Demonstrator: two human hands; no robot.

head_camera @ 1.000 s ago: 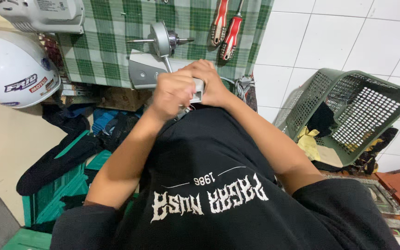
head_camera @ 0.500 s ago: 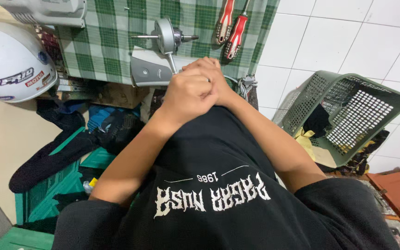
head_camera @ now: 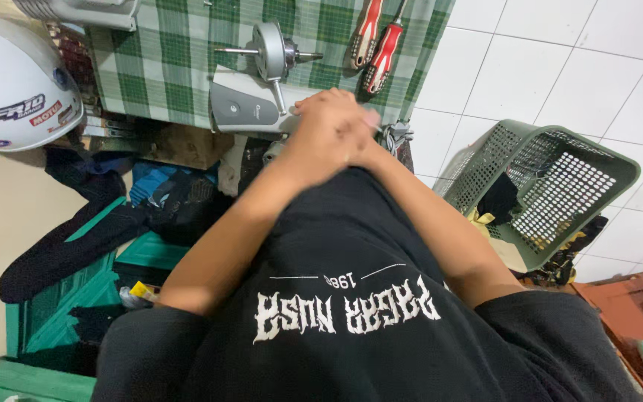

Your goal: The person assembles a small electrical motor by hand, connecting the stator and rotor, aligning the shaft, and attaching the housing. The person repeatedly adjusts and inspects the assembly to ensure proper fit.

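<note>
A green-and-white checked woven cloth (head_camera: 180,59) carries a silver-grey metal fan motor (head_camera: 269,56) and two red-handled screwdrivers (head_camera: 377,45); nearby, a glossy white helmet (head_camera: 13,82), an olive-green perforated plastic basket (head_camera: 552,190)

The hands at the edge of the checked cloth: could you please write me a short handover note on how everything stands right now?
Left hand and right hand: clasped together over something small; what they hold is hidden.
Things: grey motor housing and metal rotor with shaft lie on the green checked cloth, just beyond the hands. Two red-handled screwdrivers lie further back on the cloth. White helmet on the left, green basket on the right.
Done: rotor lies out of the housing.
Left: cannot tell from this view.
</note>
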